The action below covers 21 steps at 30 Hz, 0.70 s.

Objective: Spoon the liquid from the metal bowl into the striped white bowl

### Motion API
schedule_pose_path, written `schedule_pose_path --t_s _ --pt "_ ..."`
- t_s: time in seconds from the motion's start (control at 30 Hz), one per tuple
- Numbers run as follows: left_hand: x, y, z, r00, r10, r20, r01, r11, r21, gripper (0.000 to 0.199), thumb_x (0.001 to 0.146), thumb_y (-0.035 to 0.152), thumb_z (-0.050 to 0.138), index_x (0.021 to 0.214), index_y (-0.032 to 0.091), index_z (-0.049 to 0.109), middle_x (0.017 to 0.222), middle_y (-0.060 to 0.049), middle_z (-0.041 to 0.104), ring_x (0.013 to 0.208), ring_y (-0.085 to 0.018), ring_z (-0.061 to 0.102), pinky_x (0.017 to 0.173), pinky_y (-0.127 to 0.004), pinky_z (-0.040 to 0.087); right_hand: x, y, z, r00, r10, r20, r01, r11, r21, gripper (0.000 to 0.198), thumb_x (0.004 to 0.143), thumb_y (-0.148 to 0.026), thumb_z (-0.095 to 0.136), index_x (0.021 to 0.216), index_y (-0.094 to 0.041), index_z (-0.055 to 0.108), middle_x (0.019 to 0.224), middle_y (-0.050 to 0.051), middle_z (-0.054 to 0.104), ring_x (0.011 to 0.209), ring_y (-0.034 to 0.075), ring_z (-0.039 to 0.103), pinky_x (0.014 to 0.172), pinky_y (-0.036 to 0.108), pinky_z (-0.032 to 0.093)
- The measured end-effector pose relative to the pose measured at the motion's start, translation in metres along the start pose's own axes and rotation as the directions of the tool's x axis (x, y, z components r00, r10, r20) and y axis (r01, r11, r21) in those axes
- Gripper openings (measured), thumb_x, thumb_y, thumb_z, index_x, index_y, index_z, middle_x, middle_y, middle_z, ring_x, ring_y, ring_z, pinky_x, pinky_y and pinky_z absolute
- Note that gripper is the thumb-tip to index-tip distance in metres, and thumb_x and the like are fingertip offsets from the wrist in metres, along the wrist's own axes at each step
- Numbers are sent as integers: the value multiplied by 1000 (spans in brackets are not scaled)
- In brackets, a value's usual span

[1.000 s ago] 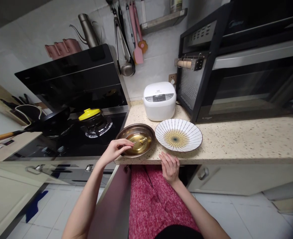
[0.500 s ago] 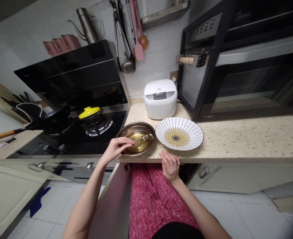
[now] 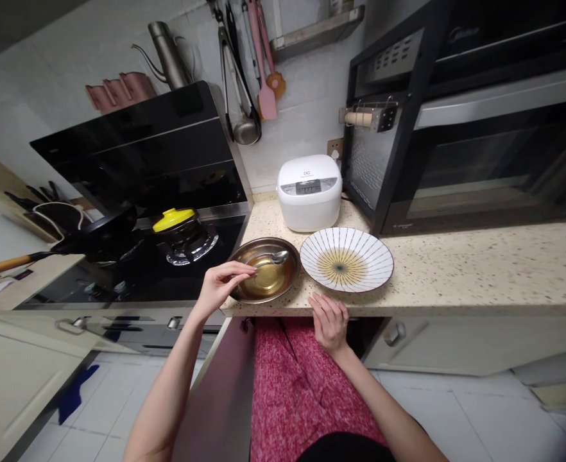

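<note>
My left hand (image 3: 221, 287) pinches the handle of a metal spoon (image 3: 279, 257) over the left side of a steel bowl (image 3: 291, 277). The spoon's head points right, close to the bowl's far right wall. Clear yellowish liquid (image 3: 267, 277) lies in the bowl. My right hand (image 3: 330, 321) rests with its fingers on the counter's front edge, fingers stretched out and holding nothing. Just beyond it stands a white plate (image 3: 379, 260) with dark radiating lines and a yellow centre, its left rim close to the bowl.
A white rice cooker (image 3: 310, 208) stands behind the plate. At right is a black oven rack (image 3: 384, 192). The stove at left holds a small pot with a yellow lid (image 3: 172, 219) and a wok (image 3: 102, 232). A cabinet door (image 3: 218, 378) hangs open below the bowl.
The spoon's head has shifted up and slightly right within the bowl. My left hand has drawn slightly left. My right hand stays at the counter edge.
</note>
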State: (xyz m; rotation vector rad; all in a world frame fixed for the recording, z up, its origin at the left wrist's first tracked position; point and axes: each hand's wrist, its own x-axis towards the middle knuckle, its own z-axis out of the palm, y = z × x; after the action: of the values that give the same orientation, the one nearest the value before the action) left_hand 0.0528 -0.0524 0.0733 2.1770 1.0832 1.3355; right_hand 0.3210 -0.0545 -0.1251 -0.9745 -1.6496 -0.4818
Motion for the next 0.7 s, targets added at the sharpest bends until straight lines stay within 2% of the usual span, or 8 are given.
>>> schedule_pose_path --t_s 0.37,0.7 --pt "4 16 18 993 4 -119 -11 999 -52 12 93 26 74 93 20 84 98 -9 83 92 -22 78 85 -35 65 -5 3 4 1000 -9 4 9 1000 -9 55 97 -15 49 150 -26 52 121 5 78 117 20 65 113 34 30" --pt "8 20 43 994 83 -72 -85 996 -20 14 96 24 70 95 20 83 99 -9 83 93 -22 78 89 -37 64 0 -1 1 1000 4 -18 -5 1000 -12 46 97 -15 50 141 -24 60 117 5 79 114 19 67 114 34 31"
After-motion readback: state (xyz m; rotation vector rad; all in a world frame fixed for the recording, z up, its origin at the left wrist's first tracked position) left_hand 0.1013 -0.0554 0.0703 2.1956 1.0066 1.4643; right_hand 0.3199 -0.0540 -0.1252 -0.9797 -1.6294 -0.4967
